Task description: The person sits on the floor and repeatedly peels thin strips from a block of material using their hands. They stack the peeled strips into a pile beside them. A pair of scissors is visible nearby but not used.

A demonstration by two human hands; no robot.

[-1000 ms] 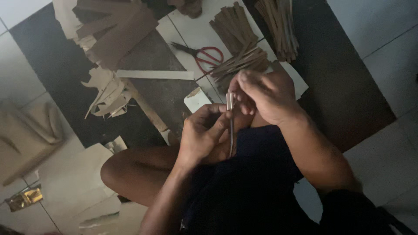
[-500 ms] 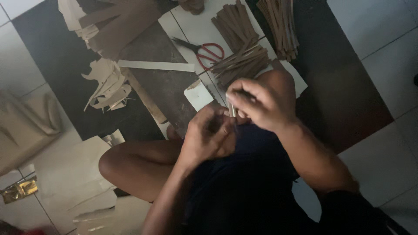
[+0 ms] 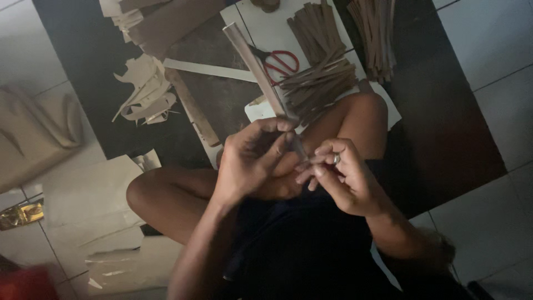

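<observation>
Both hands, left hand [image 3: 252, 161] and right hand [image 3: 341, 178], grip a paper strip [image 3: 258, 69] above scissors [image 3: 277, 61] and strip bundles [image 3: 319, 83].

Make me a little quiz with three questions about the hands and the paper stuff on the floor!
1. True or false: the left hand and right hand both grip the long rolled paper stick.
2. What colour are the handles of the scissors?
3. The scissors lie: A) beside the pile of brown strips, B) in a hand, C) on a knee.

Key: 1 true. 2 red. 3 A.
</observation>
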